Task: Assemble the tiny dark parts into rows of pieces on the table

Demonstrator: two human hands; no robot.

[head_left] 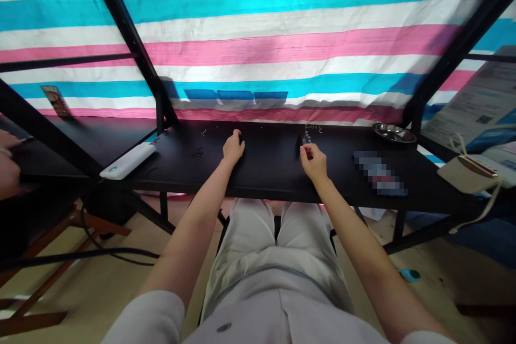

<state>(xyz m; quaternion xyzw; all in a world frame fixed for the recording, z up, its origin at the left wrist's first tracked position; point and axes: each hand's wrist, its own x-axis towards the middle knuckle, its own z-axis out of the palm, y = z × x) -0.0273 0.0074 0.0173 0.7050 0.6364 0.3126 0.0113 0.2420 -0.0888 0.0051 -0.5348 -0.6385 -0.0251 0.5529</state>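
Observation:
My left hand (234, 147) rests on the black tabletop (270, 164), its thumb and a finger apart, with nothing visible in it. Over to the right, my right hand (315, 162) is closed in a pinch; whatever its fingertips hold is too small or hidden to make out. Just beyond those fingers lies a row of small, clear, bead-like pieces (307, 135), with a narrow dark object (299, 142) beside it. Tiny pale bits (314, 127) lie farther back. Some thin dark pieces (197, 151) are on the table left of my left hand.
A white power bank-like box (129, 161) lies at the left edge. To the right are a blurred-out flat item (379, 173), a shiny metal plate (394, 133) and a cream handbag (467, 173). Black frame posts (124, 27) flank the table. Another person's hand (8, 166) shows at far left.

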